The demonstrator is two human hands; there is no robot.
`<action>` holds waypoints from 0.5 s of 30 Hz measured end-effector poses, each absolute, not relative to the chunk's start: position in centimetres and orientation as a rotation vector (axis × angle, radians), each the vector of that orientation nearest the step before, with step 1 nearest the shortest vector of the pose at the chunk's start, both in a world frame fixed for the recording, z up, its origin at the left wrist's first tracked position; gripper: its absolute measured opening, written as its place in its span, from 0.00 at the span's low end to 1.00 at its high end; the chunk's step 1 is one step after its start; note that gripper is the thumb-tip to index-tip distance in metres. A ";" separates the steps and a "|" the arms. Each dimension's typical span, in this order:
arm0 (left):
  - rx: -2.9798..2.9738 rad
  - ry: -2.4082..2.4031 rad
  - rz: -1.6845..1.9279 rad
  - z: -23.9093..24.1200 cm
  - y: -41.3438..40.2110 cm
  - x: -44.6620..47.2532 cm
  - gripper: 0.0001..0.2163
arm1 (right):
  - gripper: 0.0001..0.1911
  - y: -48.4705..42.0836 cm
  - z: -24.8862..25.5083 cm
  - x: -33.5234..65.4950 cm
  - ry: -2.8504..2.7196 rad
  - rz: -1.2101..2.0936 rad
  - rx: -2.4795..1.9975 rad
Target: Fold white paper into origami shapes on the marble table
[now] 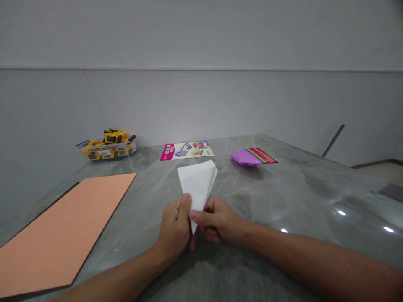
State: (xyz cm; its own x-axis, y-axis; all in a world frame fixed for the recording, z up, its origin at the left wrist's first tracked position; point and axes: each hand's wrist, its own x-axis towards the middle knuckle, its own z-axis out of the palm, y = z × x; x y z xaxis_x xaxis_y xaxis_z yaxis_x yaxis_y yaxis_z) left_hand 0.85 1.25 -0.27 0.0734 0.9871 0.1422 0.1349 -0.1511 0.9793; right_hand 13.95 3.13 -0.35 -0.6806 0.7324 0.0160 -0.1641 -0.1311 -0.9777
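Between my two hands is a folded white sheet of paper (197,180), narrow at the bottom and wide at the top, with layered edges showing on its right side. My left hand (174,224) is closed on its lower left edge, thumb laid on the front. From the other side, my right hand (220,220) pinches the lower part near the point, thumb in front and fingers curled behind. The paper is held up above the grey marbled table (252,201). Most of my fingers behind the paper are hidden.
An orange sheet (69,226) lies on a dark board at the left. Farther back stand a clear plastic bin (110,151) with yellow toy vehicles (115,136) and a printed booklet (187,151). At back right is a purple folded paper (245,157) with rainbow-striped sheets (264,155).
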 end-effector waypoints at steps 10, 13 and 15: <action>1.495 1.162 1.171 -0.2 1.0 0.6 0.27 | 0.24 3.5 -0.2 14.3 -1.383 1.877 -0.684; 1.522 1.127 1.153 -0.2 0.9 0.6 0.27 | 0.25 3.7 -0.1 14.6 -1.360 1.851 -0.710; 1.535 1.101 1.140 -0.2 0.9 0.7 0.27 | 0.25 3.8 -0.1 14.7 -1.393 1.817 -0.725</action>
